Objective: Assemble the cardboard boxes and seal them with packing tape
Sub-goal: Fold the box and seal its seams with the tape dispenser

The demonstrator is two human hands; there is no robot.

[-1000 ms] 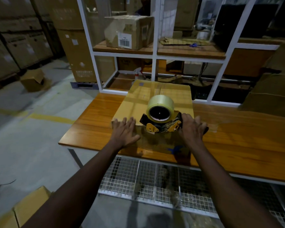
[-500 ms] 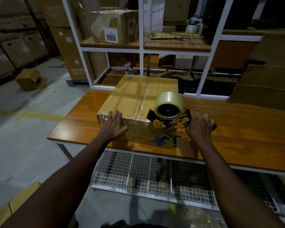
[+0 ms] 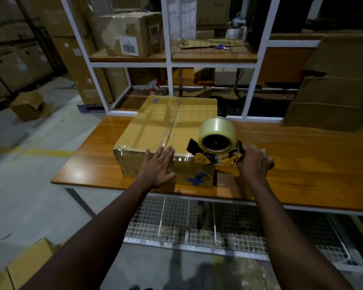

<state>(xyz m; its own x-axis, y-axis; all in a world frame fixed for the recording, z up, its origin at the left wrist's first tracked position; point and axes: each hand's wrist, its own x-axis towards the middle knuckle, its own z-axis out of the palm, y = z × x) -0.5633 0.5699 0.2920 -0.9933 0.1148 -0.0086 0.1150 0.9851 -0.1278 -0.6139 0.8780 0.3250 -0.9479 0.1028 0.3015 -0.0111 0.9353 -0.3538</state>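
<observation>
A closed cardboard box (image 3: pixel 155 126) lies on the wooden table (image 3: pixel 302 164), with clear tape along its top centre seam and along its near edge. My left hand (image 3: pixel 158 167) presses flat, fingers straight, on the box's near face and top edge. My right hand (image 3: pixel 253 163) grips the handle of a tape dispenser (image 3: pixel 216 147) carrying a large clear roll. The dispenser sits at the box's near right corner, its yellow front plates against the near edge. Blue marks show on the near face by that corner.
A white-framed shelf unit (image 3: pixel 168 61) stands behind the table with a labelled box (image 3: pixel 130 36) and scissors (image 3: pixel 220 46). Flattened cardboard (image 3: pixel 333 97) is stacked at the right. Loose boxes lie on the floor at left (image 3: pixel 28 104). Wire baskets (image 3: pixel 197 225) hang under the table.
The dispenser has travelled right along the box's near edge to its right corner. My left hand has slid right to the middle of that edge. The view has shifted.
</observation>
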